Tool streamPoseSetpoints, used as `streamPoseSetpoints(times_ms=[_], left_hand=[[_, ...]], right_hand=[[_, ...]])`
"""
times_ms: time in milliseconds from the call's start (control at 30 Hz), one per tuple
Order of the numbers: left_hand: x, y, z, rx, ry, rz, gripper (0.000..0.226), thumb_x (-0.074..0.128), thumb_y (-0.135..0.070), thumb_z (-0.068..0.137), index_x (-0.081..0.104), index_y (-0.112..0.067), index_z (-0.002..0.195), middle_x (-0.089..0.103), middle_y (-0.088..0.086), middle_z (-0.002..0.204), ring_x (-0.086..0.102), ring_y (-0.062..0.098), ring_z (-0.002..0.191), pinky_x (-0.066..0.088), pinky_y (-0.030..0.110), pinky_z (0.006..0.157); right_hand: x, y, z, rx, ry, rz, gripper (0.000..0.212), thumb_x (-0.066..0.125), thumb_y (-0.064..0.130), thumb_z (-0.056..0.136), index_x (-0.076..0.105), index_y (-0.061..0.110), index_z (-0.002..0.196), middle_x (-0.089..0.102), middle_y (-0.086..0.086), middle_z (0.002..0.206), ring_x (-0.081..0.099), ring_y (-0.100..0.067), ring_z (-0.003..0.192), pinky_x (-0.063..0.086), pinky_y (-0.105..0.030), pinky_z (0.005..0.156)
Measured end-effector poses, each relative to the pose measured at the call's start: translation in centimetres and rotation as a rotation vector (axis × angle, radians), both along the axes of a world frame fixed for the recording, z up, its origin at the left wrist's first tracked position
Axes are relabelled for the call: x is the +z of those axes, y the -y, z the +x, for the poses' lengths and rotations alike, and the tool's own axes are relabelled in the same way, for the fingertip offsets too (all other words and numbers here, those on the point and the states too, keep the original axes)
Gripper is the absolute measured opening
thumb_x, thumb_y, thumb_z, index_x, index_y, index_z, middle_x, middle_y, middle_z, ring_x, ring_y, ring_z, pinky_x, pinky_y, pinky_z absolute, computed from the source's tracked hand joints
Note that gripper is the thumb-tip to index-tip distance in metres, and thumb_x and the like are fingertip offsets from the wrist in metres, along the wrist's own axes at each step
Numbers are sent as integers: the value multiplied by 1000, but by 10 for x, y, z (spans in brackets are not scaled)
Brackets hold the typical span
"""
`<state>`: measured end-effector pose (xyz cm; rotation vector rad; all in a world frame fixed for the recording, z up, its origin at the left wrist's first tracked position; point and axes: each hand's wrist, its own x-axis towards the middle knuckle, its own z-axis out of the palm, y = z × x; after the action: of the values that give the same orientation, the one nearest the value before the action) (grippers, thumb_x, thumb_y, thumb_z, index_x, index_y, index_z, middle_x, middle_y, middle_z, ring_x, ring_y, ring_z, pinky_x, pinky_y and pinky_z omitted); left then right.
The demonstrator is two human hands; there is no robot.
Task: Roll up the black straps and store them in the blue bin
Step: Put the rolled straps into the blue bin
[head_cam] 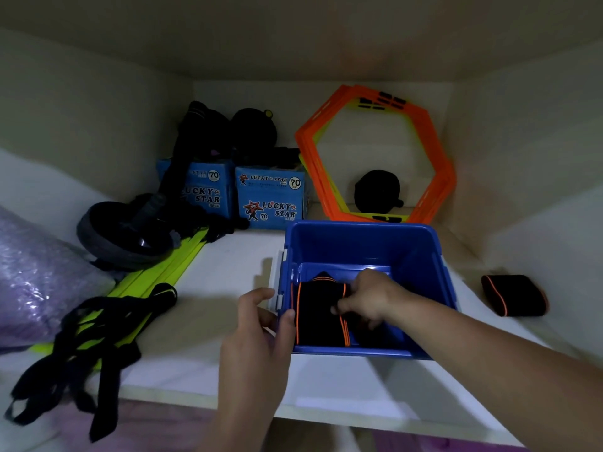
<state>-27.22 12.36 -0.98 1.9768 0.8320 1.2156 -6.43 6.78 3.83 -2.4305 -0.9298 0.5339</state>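
A blue bin [359, 238] stands on a white shelf. Rolled black straps with orange edging [318, 313] lie inside it on the left. My right hand [365, 296] reaches into the bin and its fingers curl round the top of a rolled strap. My left hand [261, 324] holds the bin's left wall, thumb over the rim by the white latch. Another rolled black strap with orange trim [514, 295] lies on the shelf to the right of the bin.
A tangle of black webbing on a yellow-green ladder [98, 331] lies at the front left. Behind it are an ab wheel [127, 234], two blue boxes [270, 197], orange hexagon rings [375, 151] and a purple bubble-wrap bag [29, 275].
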Motion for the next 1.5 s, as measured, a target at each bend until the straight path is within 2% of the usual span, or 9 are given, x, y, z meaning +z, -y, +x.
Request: streamPoseSetpoints(times_ms=[167,333,467,567,700,833,1033,1300,1500], left_hand=[[1,0,3,7,10,-1,29,64,-35,93,46,-41,115,64,-13,71,63,2,75,48,25,52],[6,-6,8,8,15,-21,26,62,-35,95,46,-38,115,66,-11,71,66,4,64,52,26,54],[13,-18,19,34,9,-37,25,64,-35,93,46,-39,110,68,-10,66,65,5,58,53,30,54],[17,-27,28,54,-6,-32,16,64,-35,93,49,-36,99,68,-8,63,67,9,60,56,37,58],[22,-33,38,87,-36,-46,19,65,-34,93,56,-27,77,68,-8,60,68,14,56,58,41,60],[26,-36,45,100,-56,-70,26,64,-36,94,56,-24,73,68,-6,61,68,16,56,58,40,60],[27,-32,52,111,-80,-82,26,50,-34,100,52,-22,77,63,-2,59,61,17,58,47,30,51],[42,-40,49,190,-135,167,20,59,-35,90,65,-26,73,58,-4,83,56,25,87,47,37,70],[78,-4,85,-43,-70,290,20,57,-39,90,66,-27,76,59,-11,83,55,22,89,43,35,75]], right_hand=[[20,13,-2,20,17,46,43,85,33,75,74,-2,96,77,-22,88,77,-29,75,65,-42,69],[55,71,-19,64,469,308,23,73,42,84,74,27,102,74,11,91,67,-6,86,51,-20,75],[41,137,-30,19,919,378,14,68,40,84,75,30,91,73,12,87,66,-16,70,55,-37,60],[13,163,-19,-129,778,442,14,73,36,83,77,26,92,70,14,90,63,-9,65,56,-33,61],[-18,161,-5,-178,611,564,13,77,26,85,79,23,98,72,11,93,67,3,85,46,1,68],[-25,150,0,-185,577,637,17,76,19,86,79,21,102,72,13,94,65,9,90,50,-9,73],[-25,147,5,-178,545,651,16,75,15,87,79,18,102,71,13,93,63,13,91,42,4,67],[-13,155,20,-219,495,656,15,74,25,87,77,20,101,73,11,87,64,11,89,44,1,65],[11,178,46,-310,549,609,20,75,29,86,76,17,102,72,12,82,65,9,72,45,-3,67]])
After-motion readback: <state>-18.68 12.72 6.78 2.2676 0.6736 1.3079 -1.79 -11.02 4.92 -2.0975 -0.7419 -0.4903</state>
